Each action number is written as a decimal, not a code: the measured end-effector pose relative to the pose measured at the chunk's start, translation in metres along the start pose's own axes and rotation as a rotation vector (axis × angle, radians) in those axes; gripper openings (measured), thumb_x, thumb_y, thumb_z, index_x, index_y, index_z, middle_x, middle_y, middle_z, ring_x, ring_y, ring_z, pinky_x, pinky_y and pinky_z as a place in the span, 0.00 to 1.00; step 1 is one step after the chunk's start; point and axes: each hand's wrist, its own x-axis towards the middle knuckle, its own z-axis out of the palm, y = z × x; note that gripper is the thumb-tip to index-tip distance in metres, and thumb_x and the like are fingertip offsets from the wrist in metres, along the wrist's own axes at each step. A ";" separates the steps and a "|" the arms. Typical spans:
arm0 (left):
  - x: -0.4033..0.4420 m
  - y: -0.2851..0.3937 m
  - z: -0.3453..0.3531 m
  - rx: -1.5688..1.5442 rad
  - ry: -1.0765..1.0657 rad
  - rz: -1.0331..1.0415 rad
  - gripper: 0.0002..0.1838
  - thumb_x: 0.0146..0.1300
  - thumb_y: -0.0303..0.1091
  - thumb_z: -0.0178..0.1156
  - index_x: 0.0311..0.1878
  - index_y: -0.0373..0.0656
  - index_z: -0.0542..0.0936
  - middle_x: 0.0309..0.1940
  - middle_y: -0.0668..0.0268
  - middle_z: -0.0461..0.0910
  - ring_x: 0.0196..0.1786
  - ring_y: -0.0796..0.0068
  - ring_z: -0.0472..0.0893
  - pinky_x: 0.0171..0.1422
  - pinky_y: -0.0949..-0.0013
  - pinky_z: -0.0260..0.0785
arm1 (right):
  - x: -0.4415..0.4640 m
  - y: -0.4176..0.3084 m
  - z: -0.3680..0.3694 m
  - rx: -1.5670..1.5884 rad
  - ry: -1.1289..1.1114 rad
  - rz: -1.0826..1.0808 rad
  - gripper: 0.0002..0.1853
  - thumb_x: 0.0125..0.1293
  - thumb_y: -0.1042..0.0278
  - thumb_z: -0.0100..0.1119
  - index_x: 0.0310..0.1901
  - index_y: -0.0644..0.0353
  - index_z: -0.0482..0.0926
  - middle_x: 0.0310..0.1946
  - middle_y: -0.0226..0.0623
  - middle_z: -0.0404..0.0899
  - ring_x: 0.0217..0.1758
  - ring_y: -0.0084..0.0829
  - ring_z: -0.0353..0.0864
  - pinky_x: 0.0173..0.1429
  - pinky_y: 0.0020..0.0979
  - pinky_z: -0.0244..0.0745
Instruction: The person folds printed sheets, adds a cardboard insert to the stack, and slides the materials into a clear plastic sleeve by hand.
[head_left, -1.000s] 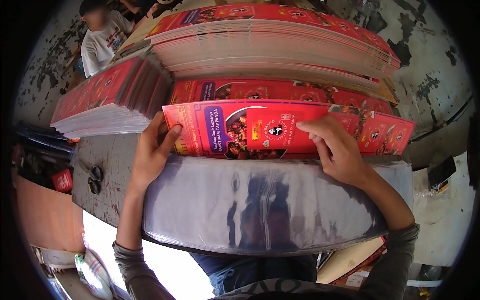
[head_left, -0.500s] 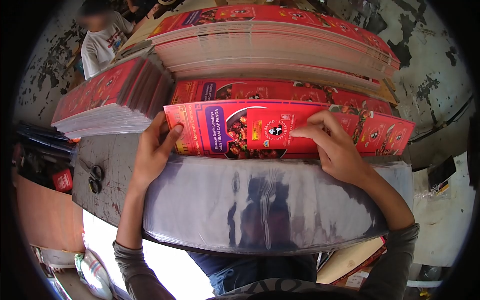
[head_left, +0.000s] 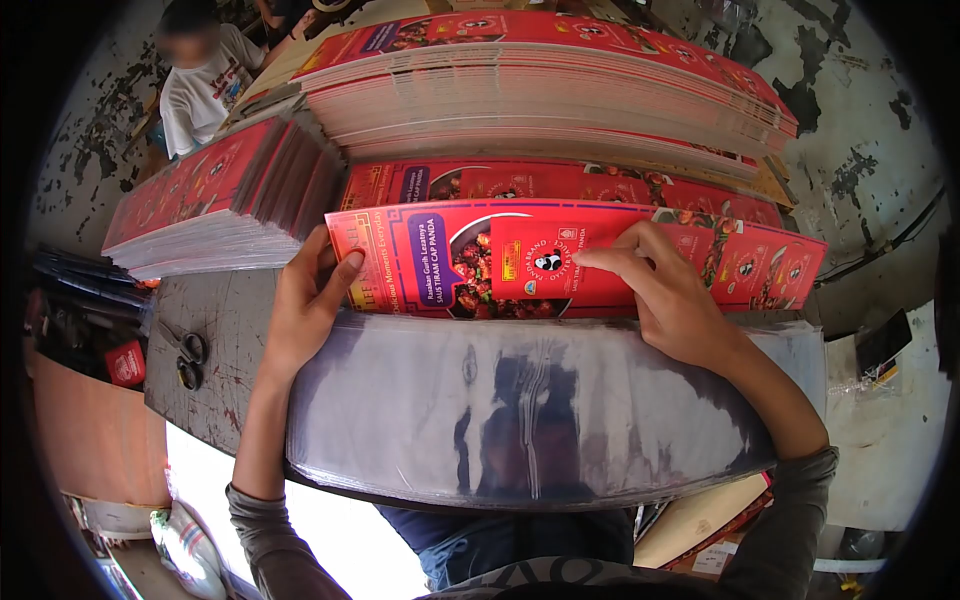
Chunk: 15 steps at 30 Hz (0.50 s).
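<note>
Beyond your stack of clear, glossy plastic sheets (head_left: 540, 410), your left hand (head_left: 308, 300) pinches the left end of a long red printed card (head_left: 545, 225), while your right hand (head_left: 675, 295), loosely bent and part-open, points at its panda logo. Farther back lies a tall stack of red-topped cards (head_left: 540, 85).

1. The left hand (head_left: 312, 300) and right hand (head_left: 678, 300) are bare, the wrists too.
2. The left sleeve (head_left: 275, 535) and right sleeve (head_left: 795, 510) are dark grey-brown cloth, ending partway along the forearms in creased, bunched folds.
3. The shirt front (head_left: 560, 574) is dark grey with large darker lettering, only partly in view.
4. The trousers (head_left: 520, 538) are dark blue, with soft creases.
</note>
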 end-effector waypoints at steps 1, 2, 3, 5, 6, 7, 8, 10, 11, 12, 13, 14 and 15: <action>0.000 -0.001 0.000 0.003 -0.003 0.003 0.11 0.66 0.27 0.50 0.48 0.31 0.70 0.37 0.63 0.79 0.41 0.86 0.72 0.47 0.80 0.64 | 0.000 0.000 0.000 0.001 0.005 -0.004 0.37 0.38 0.94 0.47 0.54 0.53 0.71 0.37 0.39 0.65 0.42 0.37 0.67 0.42 0.33 0.64; 0.000 0.000 0.000 0.003 -0.004 0.003 0.11 0.66 0.27 0.50 0.48 0.31 0.70 0.37 0.63 0.79 0.41 0.86 0.72 0.47 0.80 0.64 | 0.000 0.000 0.000 0.001 0.005 -0.003 0.37 0.38 0.94 0.47 0.54 0.53 0.71 0.37 0.39 0.65 0.42 0.37 0.67 0.42 0.33 0.64; 0.000 0.001 0.001 -0.003 -0.002 -0.001 0.11 0.66 0.27 0.50 0.48 0.31 0.69 0.37 0.62 0.79 0.41 0.86 0.73 0.48 0.79 0.64 | 0.001 -0.001 0.000 -0.003 0.014 -0.011 0.37 0.38 0.94 0.47 0.55 0.53 0.70 0.37 0.39 0.65 0.41 0.37 0.67 0.42 0.33 0.64; 0.000 0.002 0.001 -0.010 0.000 -0.005 0.11 0.66 0.27 0.50 0.48 0.31 0.69 0.38 0.62 0.79 0.42 0.86 0.73 0.48 0.79 0.64 | 0.001 -0.001 0.000 -0.008 0.024 -0.019 0.38 0.38 0.94 0.47 0.55 0.52 0.70 0.36 0.39 0.65 0.41 0.37 0.67 0.42 0.33 0.64; 0.000 0.003 0.001 0.003 0.000 -0.001 0.11 0.66 0.27 0.50 0.48 0.31 0.69 0.38 0.62 0.79 0.42 0.85 0.73 0.48 0.79 0.65 | 0.001 0.000 0.000 -0.019 0.022 -0.021 0.38 0.38 0.94 0.47 0.56 0.52 0.70 0.36 0.39 0.65 0.40 0.37 0.67 0.42 0.34 0.64; 0.000 0.003 0.001 0.016 0.000 0.004 0.11 0.66 0.27 0.50 0.48 0.31 0.69 0.38 0.62 0.79 0.42 0.85 0.73 0.48 0.79 0.65 | 0.001 0.000 0.000 -0.031 0.020 -0.022 0.38 0.38 0.94 0.48 0.56 0.52 0.70 0.36 0.39 0.64 0.40 0.37 0.67 0.42 0.34 0.64; 0.000 0.003 0.001 0.016 0.000 0.004 0.11 0.66 0.27 0.50 0.48 0.31 0.69 0.38 0.62 0.79 0.42 0.85 0.73 0.48 0.79 0.65 | 0.000 -0.001 0.000 -0.031 0.020 -0.022 0.38 0.38 0.94 0.48 0.56 0.52 0.70 0.36 0.39 0.64 0.40 0.37 0.67 0.42 0.34 0.64; 0.000 0.002 0.001 0.014 0.002 0.001 0.11 0.66 0.27 0.50 0.48 0.31 0.70 0.38 0.62 0.80 0.42 0.85 0.73 0.48 0.79 0.65 | 0.000 -0.002 0.000 -0.002 0.000 0.028 0.38 0.38 0.94 0.48 0.56 0.52 0.70 0.35 0.39 0.64 0.38 0.37 0.67 0.41 0.34 0.64; 0.000 0.003 0.001 0.014 0.002 0.001 0.11 0.66 0.27 0.50 0.48 0.31 0.70 0.38 0.62 0.80 0.42 0.85 0.73 0.48 0.79 0.65 | -0.001 -0.001 0.000 -0.002 0.000 0.028 0.38 0.38 0.94 0.48 0.56 0.52 0.70 0.35 0.39 0.64 0.38 0.37 0.67 0.41 0.34 0.64; -0.001 0.004 0.001 0.018 0.001 0.001 0.11 0.66 0.27 0.50 0.48 0.31 0.69 0.38 0.62 0.80 0.42 0.85 0.73 0.48 0.79 0.65 | -0.001 -0.001 0.000 0.011 -0.009 0.038 0.37 0.39 0.94 0.48 0.55 0.52 0.70 0.36 0.39 0.64 0.39 0.37 0.68 0.41 0.33 0.64; -0.001 0.004 0.001 0.022 0.000 0.001 0.11 0.66 0.27 0.50 0.48 0.31 0.69 0.38 0.62 0.80 0.42 0.85 0.73 0.48 0.79 0.65 | -0.002 0.000 0.001 0.024 -0.018 0.049 0.37 0.39 0.94 0.47 0.55 0.52 0.70 0.36 0.39 0.65 0.39 0.37 0.68 0.41 0.33 0.65; -0.001 0.004 0.001 0.022 0.000 0.001 0.11 0.66 0.27 0.50 0.48 0.31 0.69 0.38 0.62 0.80 0.42 0.85 0.73 0.48 0.79 0.65 | -0.002 0.000 0.002 0.023 -0.018 0.049 0.37 0.39 0.94 0.47 0.55 0.52 0.70 0.36 0.39 0.65 0.39 0.37 0.68 0.41 0.33 0.65; 0.000 0.004 0.001 0.019 -0.001 0.001 0.11 0.66 0.27 0.50 0.48 0.31 0.69 0.38 0.62 0.80 0.42 0.85 0.73 0.48 0.79 0.65 | -0.002 0.001 0.004 0.040 0.025 0.009 0.36 0.40 0.94 0.47 0.54 0.53 0.71 0.37 0.39 0.65 0.40 0.37 0.69 0.41 0.33 0.65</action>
